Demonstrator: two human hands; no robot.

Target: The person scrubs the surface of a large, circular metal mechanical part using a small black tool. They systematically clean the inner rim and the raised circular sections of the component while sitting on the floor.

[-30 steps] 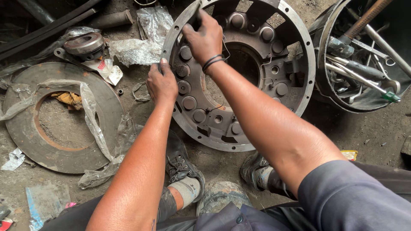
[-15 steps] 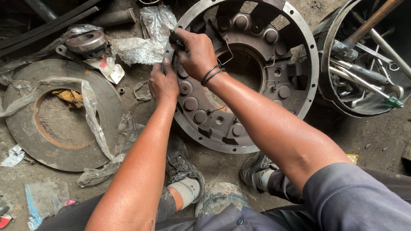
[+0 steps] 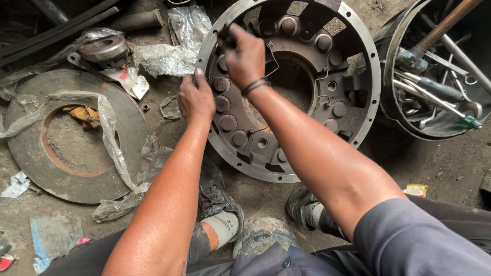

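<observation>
Both hands' fingers [image 3: 197, 82] grip the clutch cover [image 3: 358, 46] rim (left edge), right hand [image 3: 245, 56] higher.

— What sort of place is this?

— A rough mechanic's workshop, work done on the ground. The dirt floor [image 3: 440, 168] is grimy and littered with torn plastic wrap [image 3: 169, 56].

— What else shows it?

— A heavy clutch cover [image 3: 358, 122], a worn steel disc [image 3: 30, 148], and a tub of long-handled tools [image 3: 434, 92].
</observation>
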